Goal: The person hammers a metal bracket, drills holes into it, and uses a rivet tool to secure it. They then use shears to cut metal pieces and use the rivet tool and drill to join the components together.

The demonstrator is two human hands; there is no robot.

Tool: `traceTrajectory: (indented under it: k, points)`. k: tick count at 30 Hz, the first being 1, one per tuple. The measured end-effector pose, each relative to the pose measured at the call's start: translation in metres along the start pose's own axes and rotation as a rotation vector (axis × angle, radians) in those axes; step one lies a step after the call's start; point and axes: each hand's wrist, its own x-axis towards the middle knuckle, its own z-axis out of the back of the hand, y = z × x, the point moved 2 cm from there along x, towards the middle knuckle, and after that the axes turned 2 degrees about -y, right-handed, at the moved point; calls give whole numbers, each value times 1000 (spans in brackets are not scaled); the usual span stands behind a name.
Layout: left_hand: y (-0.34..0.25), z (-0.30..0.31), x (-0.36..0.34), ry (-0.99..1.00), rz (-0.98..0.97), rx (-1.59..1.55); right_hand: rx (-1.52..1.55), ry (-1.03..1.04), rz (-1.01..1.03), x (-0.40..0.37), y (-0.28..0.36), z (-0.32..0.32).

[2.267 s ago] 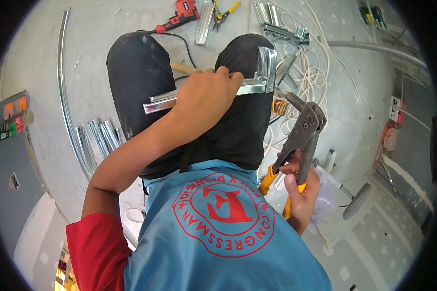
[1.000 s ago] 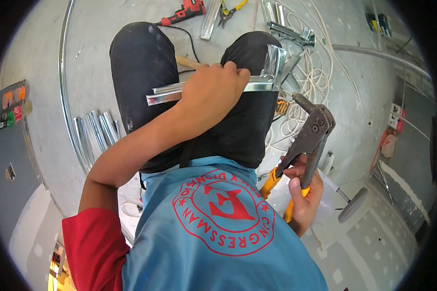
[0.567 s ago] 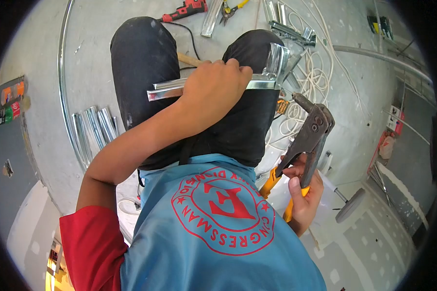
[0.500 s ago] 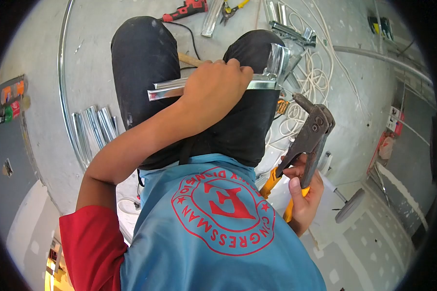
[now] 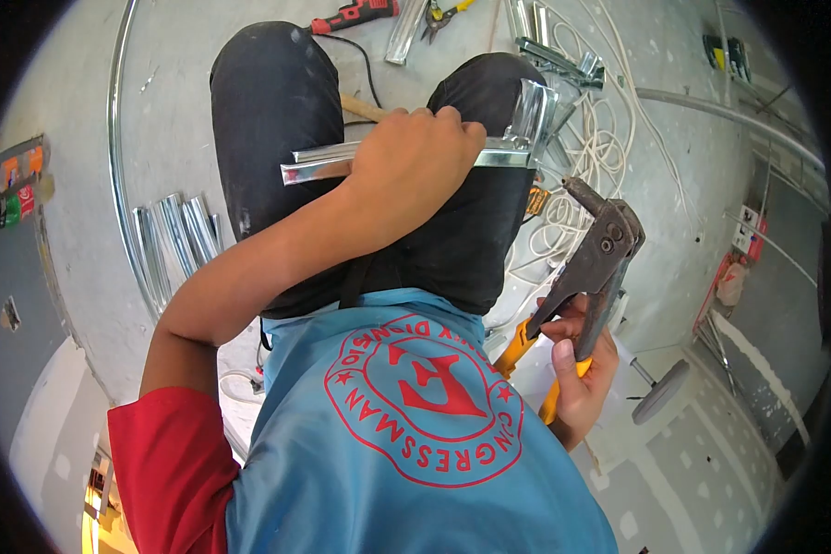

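Across the dark-trousered thighs lies a shiny metal channel [image 5: 503, 157], with a short upright piece [image 5: 530, 115] at its right end. My left hand [image 5: 414, 171] is wrapped over the channel's middle from above, its fingers curled on the far side. My right hand [image 5: 577, 369] grips a hand riveter [image 5: 605, 249] by its yellow-ended handles at the lower right. The riveter's handles are spread slightly apart, and its nose points up and left, just below the channel's right end and apart from it.
On the floor beyond the knees are a red power tool [image 5: 355, 15], yellow-handled snips [image 5: 441, 18] and metal pieces [image 5: 563, 63]. White cable [image 5: 600, 152] lies coiled at right. More metal channels [image 5: 175, 240] lie at left, beside a long curved metal strip [image 5: 115, 138].
The riveter has moved slightly to the right and its nose is a little farther from the channel's end. My left hand still holds the channel, shifted slightly up and right.
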Motion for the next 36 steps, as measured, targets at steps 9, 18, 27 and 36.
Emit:
traceTrajectory:
  k: [9,18,27,36]
  points:
    - [-3,1,-2,-55,-5,36,-27,25,21,5,10,-2]
    - [-4,0,-2,-57,-16,83,-142,113,-54,12,9,-3]
    - [-4,-1,-1,-45,-16,98,-8,118,-135,11,13,-16]
    - [-4,-1,0,-45,-21,72,231,179,-247,5,6,-9]
